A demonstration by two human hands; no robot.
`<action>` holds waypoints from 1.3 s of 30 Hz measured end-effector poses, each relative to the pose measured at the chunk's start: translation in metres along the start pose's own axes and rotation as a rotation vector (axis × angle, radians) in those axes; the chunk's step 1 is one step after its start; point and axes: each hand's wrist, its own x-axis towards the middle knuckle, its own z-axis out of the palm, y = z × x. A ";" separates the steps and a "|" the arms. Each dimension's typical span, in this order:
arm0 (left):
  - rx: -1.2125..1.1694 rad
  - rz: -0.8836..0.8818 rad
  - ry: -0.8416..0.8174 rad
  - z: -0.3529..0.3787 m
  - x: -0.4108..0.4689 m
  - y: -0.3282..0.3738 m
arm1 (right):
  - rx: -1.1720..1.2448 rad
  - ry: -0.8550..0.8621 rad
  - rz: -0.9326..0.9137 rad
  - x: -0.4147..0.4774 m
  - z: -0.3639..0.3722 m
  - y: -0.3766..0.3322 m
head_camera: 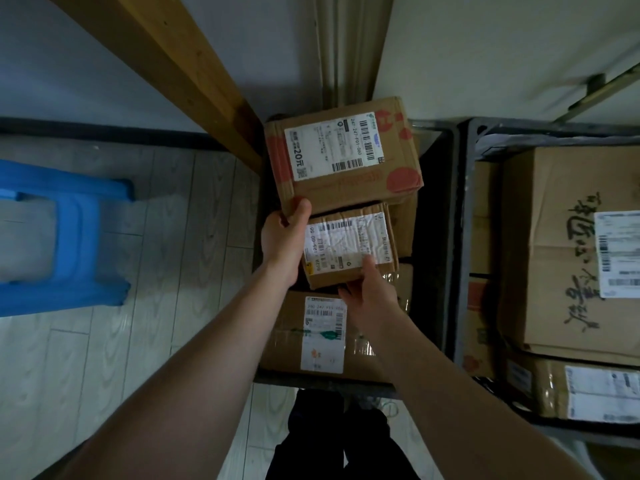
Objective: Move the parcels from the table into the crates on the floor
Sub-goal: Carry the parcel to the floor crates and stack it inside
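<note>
A dark crate (434,237) on the floor holds several cardboard parcels. My left hand (285,237) grips the near left corner of a parcel with red print and a white label (343,150), thumb on top. My right hand (369,292) holds the near right corner of a smaller parcel with a crinkled white label (348,245), thumb on its label. Below them lies a third parcel with a white and green label (311,341). A second crate (465,237) to the right is filled with larger boxes (561,244).
A blue plastic stool (69,233) stands on the pale wood floor at left. A wooden beam (180,64) slants down to the crate's far left corner. My dark trouser legs (339,441) are at the crate's near edge. White walls rise behind.
</note>
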 end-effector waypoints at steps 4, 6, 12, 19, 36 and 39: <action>-0.018 -0.070 0.004 0.013 -0.022 -0.008 | 0.000 0.092 -0.085 -0.003 -0.016 -0.007; -0.002 -0.180 -0.074 0.012 -0.021 -0.010 | 0.020 0.124 -0.123 -0.003 -0.023 -0.012; 0.075 -0.015 0.039 -0.006 0.009 0.024 | 0.029 0.123 -0.134 0.003 -0.025 -0.021; 0.297 0.262 0.025 -0.012 0.035 0.050 | 0.041 0.084 -0.148 0.010 -0.030 -0.015; -0.068 0.089 0.382 -0.027 0.005 0.003 | -0.341 0.032 -0.506 0.016 0.009 -0.076; -0.098 0.037 0.390 -0.017 0.008 0.002 | -0.341 0.069 -0.515 0.024 0.010 -0.086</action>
